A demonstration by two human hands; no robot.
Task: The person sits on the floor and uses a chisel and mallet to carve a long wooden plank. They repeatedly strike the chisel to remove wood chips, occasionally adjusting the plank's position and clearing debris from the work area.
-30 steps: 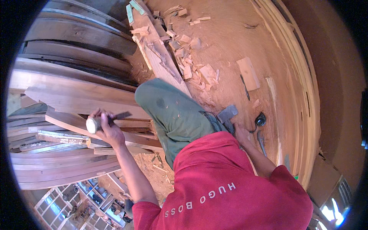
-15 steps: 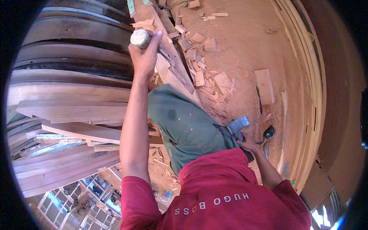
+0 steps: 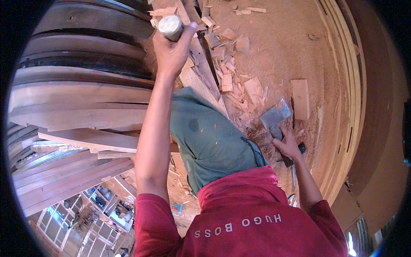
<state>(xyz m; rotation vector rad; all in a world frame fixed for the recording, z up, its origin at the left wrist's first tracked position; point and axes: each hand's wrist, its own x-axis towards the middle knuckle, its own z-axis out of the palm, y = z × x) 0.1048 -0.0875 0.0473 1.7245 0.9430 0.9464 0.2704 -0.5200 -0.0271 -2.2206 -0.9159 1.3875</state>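
Note:
My left hand grips an upright chisel handle with a pale round top, held over a long plank littered with splinters; the blade is hidden behind the hand. Lower right, my right hand is closed on the handle of a tool with a broad grey metal head, raised above the dusty ground beside my green-trousered leg. A loose rectangular wood piece, a dark slim rod and a small black object lie near it.
Long boards are stacked along the left. Wood offcuts and chips cover part of the ground. Long timber strips run up the right beside a brown wall. Framed panels and cluttered shelving show at lower left.
My left hand has moved up and rightward with the chisel, from beside the board stack to over the plank. My right hand has lifted the metal-headed tool slightly up and rightward.

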